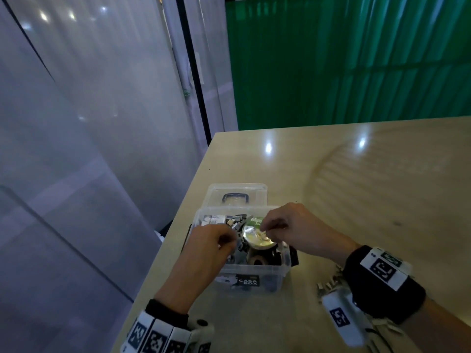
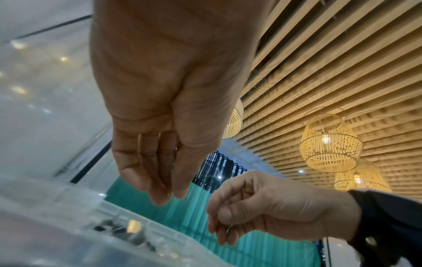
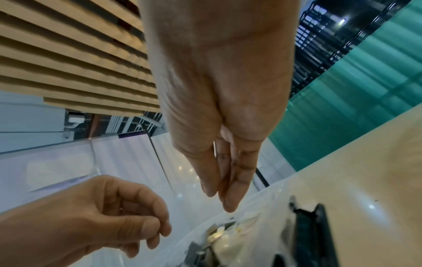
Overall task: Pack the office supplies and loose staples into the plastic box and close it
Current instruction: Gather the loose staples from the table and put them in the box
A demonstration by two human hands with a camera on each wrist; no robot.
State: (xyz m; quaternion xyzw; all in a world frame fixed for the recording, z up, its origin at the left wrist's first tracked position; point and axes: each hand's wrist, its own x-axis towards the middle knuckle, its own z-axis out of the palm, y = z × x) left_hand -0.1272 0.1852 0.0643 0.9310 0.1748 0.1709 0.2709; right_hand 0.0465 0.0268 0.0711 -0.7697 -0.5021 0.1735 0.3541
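Nearest you, loose staples [image 1: 328, 285] still lie on the table [image 1: 356, 187] under your right wrist. Your left hand [image 1: 214, 240] and right hand [image 1: 283, 225] hover over the open plastic box [image 1: 254, 281], fingertips bunched as if pinching staples to drop in; whether either holds any, I cannot tell. Beyond, the lid [image 1: 237, 194] lies folded back, leaving the box free for filling.

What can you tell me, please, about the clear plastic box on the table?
The plastic box is a small, clear tub with a black "CASA BOX" label on its near wall. It stands upright and open near the table's left edge; its clear lid, with a dark handle, lies back behind it. Inside are dark clips, tape rolls and a round green-labelled container. Both hands hover over it, left hand and right hand.
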